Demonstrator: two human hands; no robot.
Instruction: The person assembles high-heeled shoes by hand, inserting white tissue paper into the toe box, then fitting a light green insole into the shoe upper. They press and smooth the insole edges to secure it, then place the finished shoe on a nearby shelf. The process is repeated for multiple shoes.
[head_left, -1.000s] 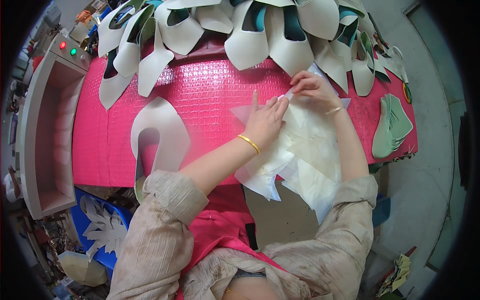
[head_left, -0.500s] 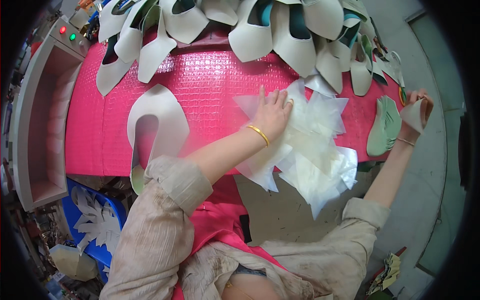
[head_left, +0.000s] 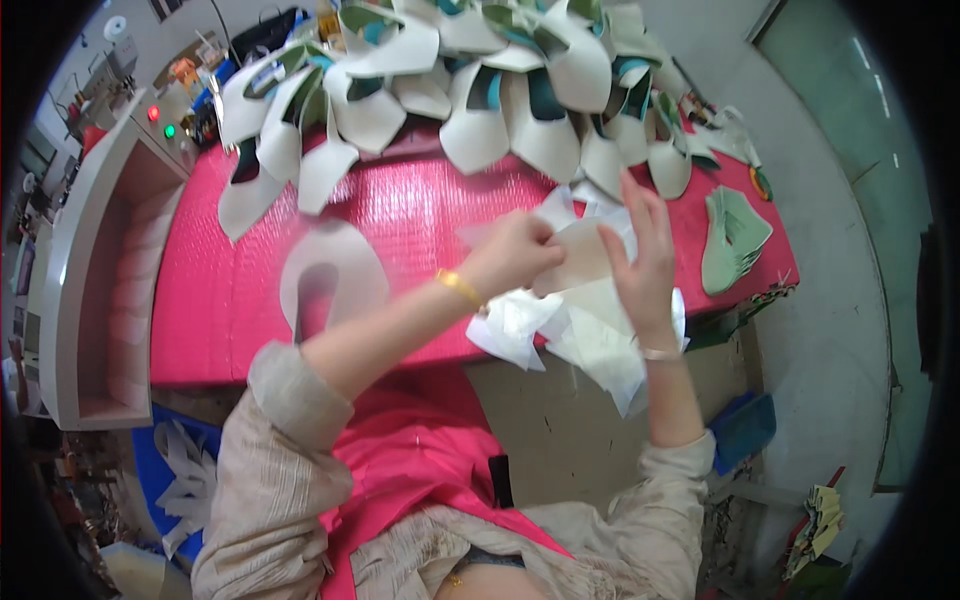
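Observation:
My left hand is closed, its fingertips pinched on the edge of an off-white shoe upper piece held above the table. My right hand is at the other side of this piece, fingers stretched upward and thumb apart; whether it touches the piece I cannot tell. Under both hands lies a loose heap of translucent whitish sheets, some hanging over the table's near edge. To the left, a white U-shaped shoe upper lies by my left forearm, blurred.
Many white shoe uppers with green and teal linings are piled along the far side of the pink-covered table. A stack of pale green pieces lies at the right. A grey box with lit buttons stands left, above a blue bin.
My right hand has come in from the far right with the off-white piece. My left hand has lifted off the sheets and now pinches that piece. The view has shifted.

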